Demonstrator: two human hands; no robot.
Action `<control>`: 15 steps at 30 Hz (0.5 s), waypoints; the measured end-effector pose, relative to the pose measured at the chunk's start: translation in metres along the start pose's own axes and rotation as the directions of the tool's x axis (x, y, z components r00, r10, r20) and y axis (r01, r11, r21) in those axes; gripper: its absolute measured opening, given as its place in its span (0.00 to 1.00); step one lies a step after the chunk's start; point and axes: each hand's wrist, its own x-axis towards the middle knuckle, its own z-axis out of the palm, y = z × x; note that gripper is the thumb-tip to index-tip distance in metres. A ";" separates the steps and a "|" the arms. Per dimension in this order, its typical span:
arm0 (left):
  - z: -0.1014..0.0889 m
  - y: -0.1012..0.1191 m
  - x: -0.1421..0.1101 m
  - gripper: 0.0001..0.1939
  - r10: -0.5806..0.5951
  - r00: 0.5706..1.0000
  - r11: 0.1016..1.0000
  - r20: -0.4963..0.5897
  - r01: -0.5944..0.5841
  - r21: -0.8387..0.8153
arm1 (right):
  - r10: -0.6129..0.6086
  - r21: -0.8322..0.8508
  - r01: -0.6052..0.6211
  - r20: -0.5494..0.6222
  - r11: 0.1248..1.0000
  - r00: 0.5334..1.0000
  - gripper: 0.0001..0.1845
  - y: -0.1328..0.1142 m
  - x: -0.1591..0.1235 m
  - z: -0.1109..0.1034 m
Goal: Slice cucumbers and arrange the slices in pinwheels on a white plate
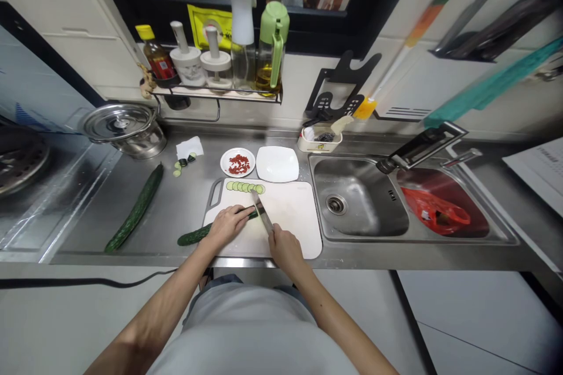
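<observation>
My left hand (229, 224) is closed over a dark green cucumber (194, 237), pressing it onto the white cutting board (299, 220). The cucumber's uncut end sticks out past the board's left edge. In my right hand (285, 248) is a kitchen knife (263, 214), its blade at the cucumber's cut end, just right of my left fingers. A row of several thin cucumber slices (245, 187) lies along the board's far edge. Behind the board stand a white plate of chopped red pieces (238, 163) and a bare white square plate (277, 164).
A whole cucumber (135, 208) lies on the steel counter at left, near cucumber scraps (177, 170) and a white tissue (190, 147). A lidded steel pot (127, 129) stands behind. To the right is a sink (360, 199) holding a red plastic bag (435, 211). Bottles (270, 50) line a wall shelf.
</observation>
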 end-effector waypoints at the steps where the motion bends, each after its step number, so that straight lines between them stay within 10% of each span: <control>1: 0.000 0.000 0.000 0.21 0.002 1.000 1.000 -0.002 -0.002 -0.001 | -0.001 0.000 0.001 0.004 1.000 1.000 0.17 -0.001 0.000 0.000; 15: -0.002 0.001 0.000 0.21 0.011 1.000 1.000 -0.008 -0.011 -0.005 | -0.012 0.018 0.012 0.016 1.000 1.000 0.17 -0.005 -0.001 -0.002</control>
